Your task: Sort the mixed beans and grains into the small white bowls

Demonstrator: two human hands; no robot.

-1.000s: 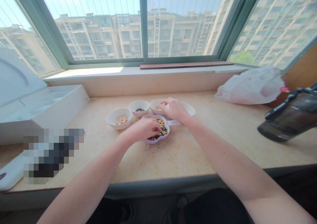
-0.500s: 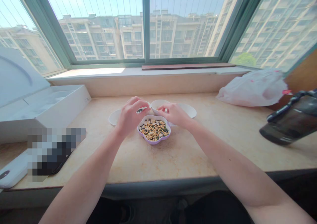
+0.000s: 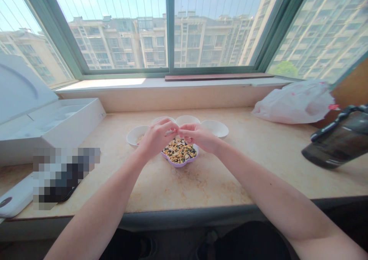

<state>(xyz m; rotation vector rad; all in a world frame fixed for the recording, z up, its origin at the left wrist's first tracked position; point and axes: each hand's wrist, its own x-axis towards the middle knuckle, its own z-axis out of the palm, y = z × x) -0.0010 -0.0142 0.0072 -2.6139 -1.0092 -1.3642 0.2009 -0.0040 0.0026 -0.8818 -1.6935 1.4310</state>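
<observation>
Two bare hands above the middle of a mottled stone desk (image 3: 201, 185), in the single head view, forearms reaching in from the bottom corners. Left hand (image 3: 156, 137) and right hand (image 3: 198, 136) close together, just beside each other over the back rim of a lilac flower-shaped dish (image 3: 179, 165). Left fingers (image 3: 172, 129) in a narrow pinch, right fingers (image 3: 182, 130) equally narrow, their tips nearly touching; anything small between them impossible to tell. Directly below, a mix of beans and seeds (image 3: 179, 151) in yellow, dark green and pale tones, inside the dish and partly hidden by the hands.

Four white bowls in an arc behind the dish: one at far left (image 3: 132, 135) with pale contents, two at the back (image 3: 162, 118) (image 3: 186, 119) partly hidden by the hands, and a shallower one at right (image 3: 215, 128).

Further left on the desk, a white open box (image 3: 54, 131). Beyond the bowls at right, a crumpled white plastic bag (image 3: 293, 103). At the right edge, a dark tumbler (image 3: 335, 139), tilted. Behind everything, a green-framed window (image 3: 169, 30) onto apartment blocks.
</observation>
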